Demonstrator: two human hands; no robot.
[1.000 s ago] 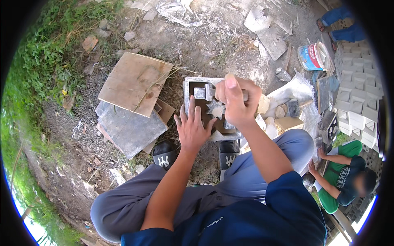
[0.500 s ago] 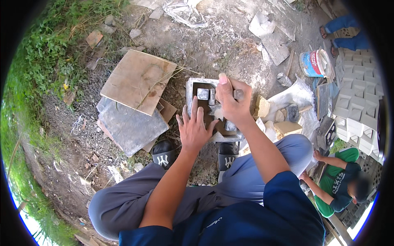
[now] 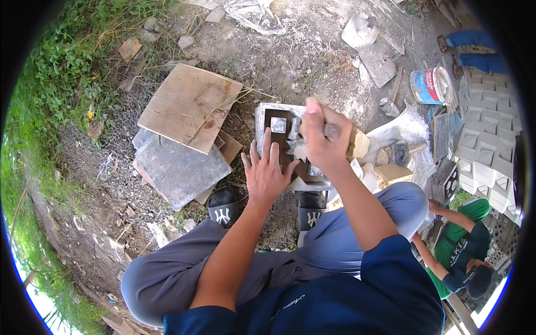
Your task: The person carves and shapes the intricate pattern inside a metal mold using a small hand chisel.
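On bare, gritty ground just beyond the two sandals (image 3: 224, 214), a squarish, grey-rimmed frame (image 3: 261, 120), laid flat with its open top upward, seemingly placed there for easy reach of both arms. At the near-left corner of the frame, the left hand (image 3: 264, 177), grip wide, fingers splayed along the left wall and thumb out toward the near edge, probably for steadying; cannot tell how firmly pressed. Over the right edge, the right hand (image 3: 325, 145), grip closed around a short grey bar (image 3: 331, 131), blunt end visible between thumb and fingers, likely held fist-like for firm control; cannot see the lower end.

Inside, near the far-left corner, a smooth, square-topped grey block (image 3: 278, 124), metallic in look. Around the middle, a pale, jagged, star-like piece (image 3: 300, 151). Toward the near-right corner, partly behind the right wrist, a second grey block (image 3: 314, 171).

Right of the frame, crumpled white sheeting (image 3: 407, 125) beneath rough, crumbly beige chunks (image 3: 393, 173), perhaps to keep them off the dirt. To the left, a flat brown board (image 3: 187, 111) skewed over a smooth grey slab (image 3: 178, 167).
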